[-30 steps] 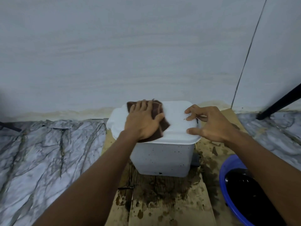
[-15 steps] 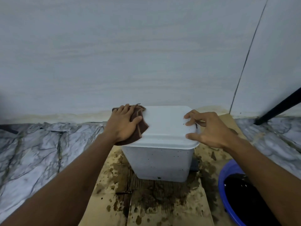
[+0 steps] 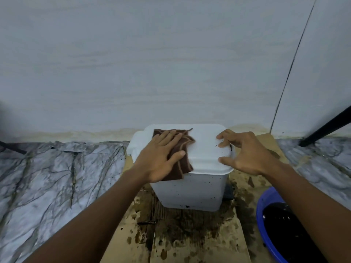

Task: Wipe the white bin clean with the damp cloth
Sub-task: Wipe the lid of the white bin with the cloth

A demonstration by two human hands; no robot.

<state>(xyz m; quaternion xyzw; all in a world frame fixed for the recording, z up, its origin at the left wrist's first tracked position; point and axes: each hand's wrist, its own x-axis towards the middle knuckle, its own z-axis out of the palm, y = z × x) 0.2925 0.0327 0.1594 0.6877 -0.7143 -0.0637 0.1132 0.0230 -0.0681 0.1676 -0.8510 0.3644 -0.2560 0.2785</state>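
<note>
- Two hands on the white bin (image 3: 191, 188), which sits on stained cardboard (image 3: 190, 242) by the wall.
- Left hand (image 3: 159, 158) flat, open, pressing the brown cloth (image 3: 183, 149) on the lid's left half.
- Right hand (image 3: 245, 152) spread, steadying the right edge; unwiped lid lies to the cloth's right.

Left hand (image 3: 159, 158) presses cloth (image 3: 182, 152) on seemingly speckled bin (image 3: 190, 190).

Probably a bare corner of a home or utility room — a plain pale wall (image 3: 171, 63) stands just behind the white bin (image 3: 190, 190). Marble-veined flooring (image 3: 47, 177) spreads to the bin's left, stained cardboard (image 3: 190, 240) lies under it, and a blue basin (image 3: 266, 215) of dark water sits to its right.
</note>
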